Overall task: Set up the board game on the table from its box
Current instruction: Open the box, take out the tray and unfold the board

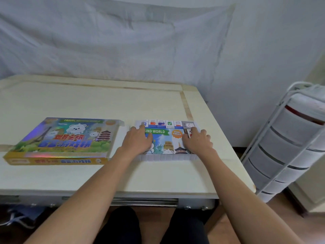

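Right now both of your hands lie on the folded game board [167, 140], which sits in the white box tray [167, 156] at the centre right of the frame. Your left hand [139, 140] lies palm down over the board's left part, fingers fairly straight and reaching toward its far left corner. Your right hand [197, 140] covers the right part, fingers bent at the far right corner; whether they pinch an edge there cannot be told. The printed box lid [61, 140] lies flat at the centre left, just beside the tray, on the pale table [105, 103].

The board looks like printed card: light, stiff across each panel, but hinged at its folds, so it will likely flop open if you lift it by one side. Its glossy face may slide under flat palms. Take hold at two opposite edges, fingertips hooked under and thumbs on top, and lift it level. At present the board lies beneath your palms rather than between your fingers.
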